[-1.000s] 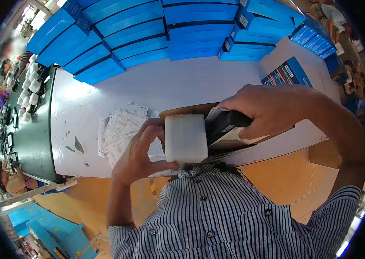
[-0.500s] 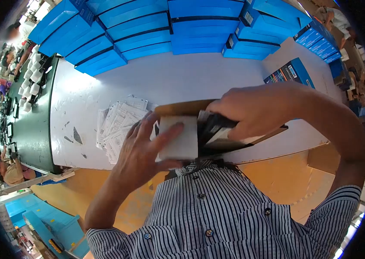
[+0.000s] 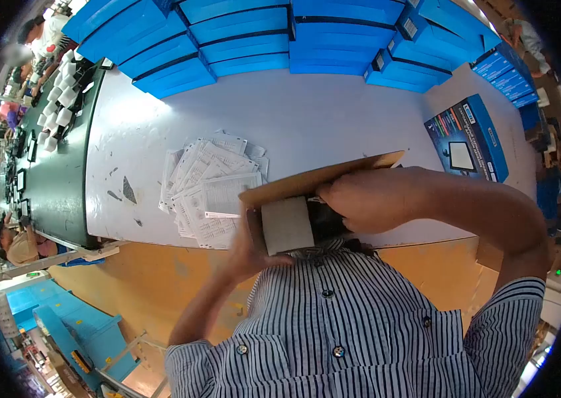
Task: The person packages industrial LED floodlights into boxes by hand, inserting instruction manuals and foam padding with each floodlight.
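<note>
Currently, You Are Handling an Open Carton (image 3: 320, 178)

You are holding the carton at the near edge of the table (image 3: 333, 123), just in front of your striped shirt (image 3: 333, 322). Your left hand (image 3: 246, 251) is gripping the carton's left end, its thumb lying along the near side while the other fingers are mostly hiding. Your right hand (image 3: 363, 202) is reaching over the right part with its fingers curling inward; I cannot tell whether it is pinching anything. Inside, a white foam block (image 3: 287, 225) is sitting toward the left, and a dark item (image 3: 327, 222) is lying between the block and your right hand, partly hidden. A brown flap (image 3: 373, 162) is standing along the far side.

Around you, overlapping printed sheets (image 3: 211, 189) are lying just left of the carton. 1 blue printed box (image 3: 470, 142) is resting on the table's right side, and stacked blue boxes (image 3: 247, 40) are lining the far part. At left, white foam pieces (image 3: 63, 98) are sitting on a dark green bench (image 3: 61, 192), and 1 person in a tan top (image 3: 27, 247) is reaching an arm toward it.
</note>
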Demonstrator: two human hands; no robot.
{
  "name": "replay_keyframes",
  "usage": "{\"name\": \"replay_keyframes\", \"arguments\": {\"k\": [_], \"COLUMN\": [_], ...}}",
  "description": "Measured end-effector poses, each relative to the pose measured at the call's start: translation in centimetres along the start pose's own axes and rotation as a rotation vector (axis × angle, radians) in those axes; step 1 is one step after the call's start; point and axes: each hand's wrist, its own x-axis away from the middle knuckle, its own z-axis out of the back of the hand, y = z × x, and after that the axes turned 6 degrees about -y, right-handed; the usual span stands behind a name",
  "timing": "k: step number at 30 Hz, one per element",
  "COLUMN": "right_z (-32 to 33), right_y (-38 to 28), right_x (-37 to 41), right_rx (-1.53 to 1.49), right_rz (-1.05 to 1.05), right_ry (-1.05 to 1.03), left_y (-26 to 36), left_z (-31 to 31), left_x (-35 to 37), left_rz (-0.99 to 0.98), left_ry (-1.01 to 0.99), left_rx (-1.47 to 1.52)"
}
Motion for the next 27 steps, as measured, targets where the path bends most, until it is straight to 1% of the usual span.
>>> {"name": "replay_keyframes", "arguments": {"k": [1, 4, 6, 7, 10, 11, 13, 15, 17, 19, 21, 22, 23, 25, 26, 27], "right_z": [-0.1, -2.7, -5.4, -5.3, -3.7, -2.7, -0.6, -2.1, -5.0, -8.2, -11.4, -11.2, -10.7, -9.6, -9.0, -8.5], "right_y": [-0.1, 0.6, 2.4, 2.1, 1.6, 0.8, -0.3, 2.6, 7.2, 11.9, 14.1, 12.9, 11.7, 11.5, 11.4, 11.1], "right_x": [-0.2, -3.9, -6.5, -6.5, -4.2, -2.0, 2.1, 4.5, 5.2, 0.7, -4.0, -4.3, -4.5, -4.6, -4.7, -4.8], "right_rx": [0.029, 0.217, 0.193, 0.187, 0.204, 0.084, -0.141, -0.239, -0.740, -1.077, -1.696, -1.826, -1.949, -1.549, -1.346, -1.366], "right_rz": [0.011, -0.016, 0.093, 0.155, -0.010, -0.012, -0.023, 0.141, 0.280, 0.306, 0.477, 0.645, 0.814, 0.555, 0.430, 0.411], "right_ry": [0.009, -0.103, 0.175, 0.308, 0.207, 0.345, 0.622, 1.203, 1.333, 1.242, 0.919, 0.823, 0.708, 0.814, 0.850, 0.874], "left_y": [-1.6, -3.0, -1.9, -1.4, -1.6, -2.2, -3.5, -3.7, -2.8, -1.6, -4.3, -5.2, -4.8, -3.2, -1.9, -1.9], "left_z": [-1.4, -1.4, -1.3, -1.3, -1.2, -1.0, -0.8, -0.7, -0.6, -1.1, -1.1, -1.2, -1.0, 0.0, 0.0, -0.1], "left_x": [0.0, 0.0, -0.5, -0.7, -1.2, -1.4, -2.1, -2.5, -3.2, -3.9, -3.9, -4.0, -4.4, -5.2, -5.7, -6.3], "left_rz": [0.027, 0.155, 0.152, 0.150, 0.166, 0.206, 0.201, 0.108, -0.010, -0.141, -0.230, -0.272, -0.279, -0.292, -0.246, -0.232], "left_ry": [-0.045, -0.273, -0.245, -0.231, -0.105, -0.080, -0.015, 0.062, 0.137, 0.268, 0.217, 0.197, 0.173, 0.127, 0.202, 0.254], "left_rx": [0.033, -0.041, 0.091, 0.156, 0.278, 0.323, 0.453, 0.569, 0.628, 0.583, 0.402, 0.314, 0.250, 0.116, 0.173, 0.250]}}
